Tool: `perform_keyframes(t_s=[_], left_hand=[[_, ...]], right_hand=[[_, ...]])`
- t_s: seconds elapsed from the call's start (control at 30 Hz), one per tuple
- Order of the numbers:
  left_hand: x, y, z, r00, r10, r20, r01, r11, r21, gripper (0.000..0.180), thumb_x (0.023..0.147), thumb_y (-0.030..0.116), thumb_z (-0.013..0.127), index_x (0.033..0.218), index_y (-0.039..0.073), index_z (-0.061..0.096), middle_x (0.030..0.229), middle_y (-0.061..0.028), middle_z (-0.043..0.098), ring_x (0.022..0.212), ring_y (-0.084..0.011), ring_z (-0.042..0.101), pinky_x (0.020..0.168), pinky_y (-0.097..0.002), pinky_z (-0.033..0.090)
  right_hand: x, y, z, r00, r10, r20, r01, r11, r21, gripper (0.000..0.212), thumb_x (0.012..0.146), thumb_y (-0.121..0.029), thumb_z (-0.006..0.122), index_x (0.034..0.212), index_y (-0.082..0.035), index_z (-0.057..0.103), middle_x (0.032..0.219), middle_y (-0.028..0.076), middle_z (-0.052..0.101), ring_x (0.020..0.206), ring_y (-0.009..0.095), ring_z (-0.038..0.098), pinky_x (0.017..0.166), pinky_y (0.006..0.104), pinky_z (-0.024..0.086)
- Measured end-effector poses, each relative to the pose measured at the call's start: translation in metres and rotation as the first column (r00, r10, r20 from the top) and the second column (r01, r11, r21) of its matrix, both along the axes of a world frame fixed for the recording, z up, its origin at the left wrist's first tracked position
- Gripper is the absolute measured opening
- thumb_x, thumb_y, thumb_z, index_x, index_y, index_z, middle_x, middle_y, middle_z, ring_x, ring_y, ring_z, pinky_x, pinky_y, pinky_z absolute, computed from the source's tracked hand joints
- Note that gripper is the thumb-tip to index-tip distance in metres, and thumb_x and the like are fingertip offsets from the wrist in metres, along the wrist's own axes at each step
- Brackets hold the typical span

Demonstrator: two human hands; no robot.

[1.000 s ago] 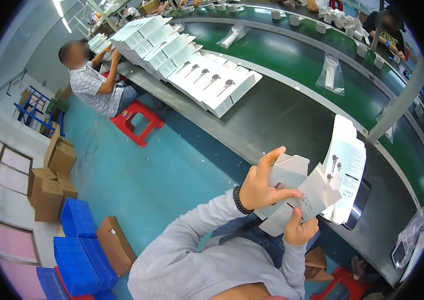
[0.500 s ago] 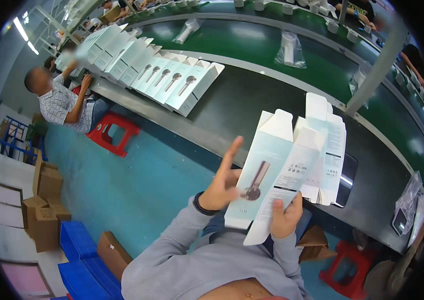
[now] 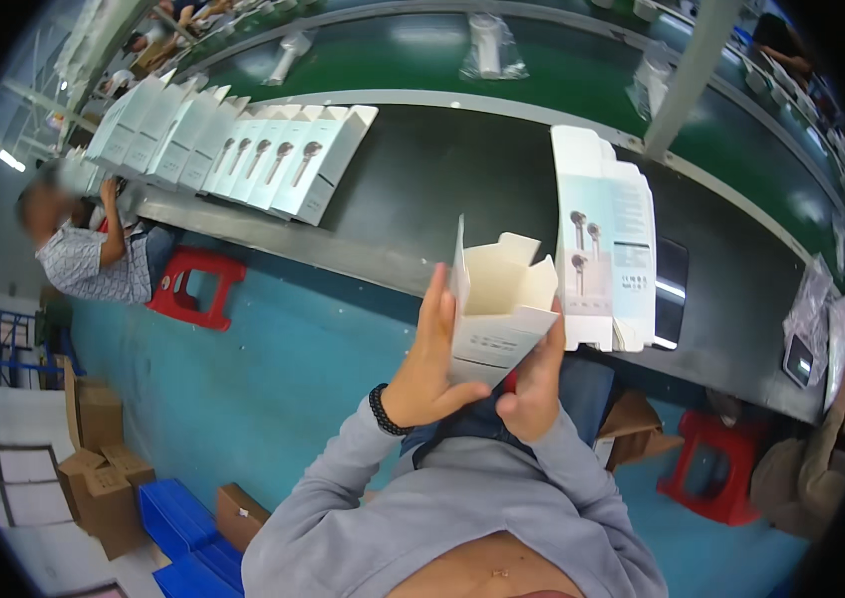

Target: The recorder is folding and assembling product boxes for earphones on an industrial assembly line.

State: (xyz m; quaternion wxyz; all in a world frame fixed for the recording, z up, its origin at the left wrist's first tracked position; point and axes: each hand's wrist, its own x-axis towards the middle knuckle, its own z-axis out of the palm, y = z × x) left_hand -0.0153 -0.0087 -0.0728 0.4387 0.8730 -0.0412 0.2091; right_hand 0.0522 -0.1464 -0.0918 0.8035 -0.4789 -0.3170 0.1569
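A white and pale blue carton (image 3: 498,342) is squared out between my hands, its top flaps standing up and its cream inside showing. My left hand (image 3: 422,369) presses along its left side, with the thumb across the near face low down. On its right side my right hand (image 3: 534,389) grips the carton, fingers up along the wall. Flattened cartons (image 3: 587,224), with printed pictures of a handheld device, lie stacked on the bench just beyond. A row of set-up cartons (image 3: 308,171) stands with raised flaps along the bench at the left.
A dark phone (image 3: 672,289) lies beside the flat cartons. Plastic bags (image 3: 809,314) sit at the bench's right end. A green conveyor (image 3: 393,60) carries bagged parts (image 3: 487,50) behind a metal post (image 3: 687,80). Another person (image 3: 94,249) sits at the left near a red stool (image 3: 196,287).
The carton has gone from flattened to an open box shape, its open top now facing me. My left hand has come onto its side. The view has shifted to the right.
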Motion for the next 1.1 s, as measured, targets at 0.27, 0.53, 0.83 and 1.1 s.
perform_keyframes(t_s=[0.27, 0.53, 0.83, 1.1], left_hand=[[0.007, 0.007, 0.020, 0.960, -0.178, 0.215, 0.159, 0.982, 0.107, 0.085, 0.083, 0.059, 0.039, 0.141, 0.015, -0.004, 0.117, -0.0132, 0.055, 0.129, -0.0434, 0.020, 0.102, -0.0567, 0.000], [0.014, -0.010, 0.013, 0.954, -0.103, 0.283, 0.181, 0.947, -0.267, 0.044, 0.079, 0.013, 0.059, 0.118, -0.002, 0.045, 0.097, -0.0112, 0.059, 0.108, -0.0344, 0.047, 0.091, -0.0453, 0.035], [0.025, -0.019, 0.009, 0.930, -0.048, 0.364, 0.132, 0.969, -0.209, 0.073, 0.072, -0.006, 0.053, 0.133, 0.016, 0.019, 0.105, -0.0191, 0.045, 0.092, -0.0280, 0.047, 0.079, -0.0386, 0.041], [0.017, -0.009, 0.002, 0.932, -0.155, 0.328, 0.181, 0.982, -0.050, 0.078, 0.070, -0.004, 0.061, 0.132, 0.021, 0.021, 0.102, -0.0138, 0.046, 0.085, -0.0224, 0.049, 0.065, -0.0355, 0.038]], right_hand=[[-0.006, -0.006, -0.017, 0.993, -0.087, 0.084, 0.103, 0.974, -0.204, 0.087, 0.066, -0.042, 0.074, 0.132, -0.002, 0.032, 0.118, 0.019, 0.045, 0.106, 0.031, 0.049, 0.088, 0.0364, 0.039], [0.002, 0.001, 0.001, 0.932, -0.163, 0.324, 0.191, 0.980, -0.057, 0.059, 0.080, -0.038, 0.061, 0.122, -0.001, 0.041, 0.112, 0.020, 0.045, 0.096, 0.031, 0.046, 0.082, 0.0379, 0.038], [-0.009, 0.010, -0.003, 0.968, -0.239, -0.079, 0.248, 0.959, 0.138, 0.038, 0.090, -0.024, 0.046, 0.116, 0.003, 0.037, 0.119, 0.026, 0.043, 0.109, 0.028, 0.047, 0.091, 0.0372, 0.037], [-0.004, 0.006, -0.002, 0.890, -0.369, 0.267, 0.379, 0.925, 0.016, 0.032, 0.089, -0.025, 0.045, 0.110, -0.001, 0.049, 0.126, 0.024, 0.041, 0.112, 0.032, 0.042, 0.094, 0.0405, 0.031]])
